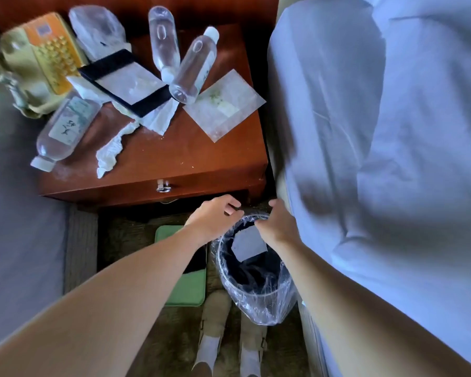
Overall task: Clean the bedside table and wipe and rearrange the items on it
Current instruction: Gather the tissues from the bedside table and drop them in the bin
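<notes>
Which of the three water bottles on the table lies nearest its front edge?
The labelled bottle on the left, its white cap at the front-left corner. The middle bottle and the right bottle lie further back.

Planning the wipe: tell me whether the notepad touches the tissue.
Touching. Head view: the notepad lies on the tissue, which sticks out beneath its edges.

Glossy, smooth reddish wood on the tabletop (191,159). Clear, shiny plastic bottles (193,69). Crumpled white paper tissue (110,153). Thin, glossy plastic bin liner (259,303). Shiny metal drawer pull (163,186). Matt cloth bed sheet (392,131).
</notes>
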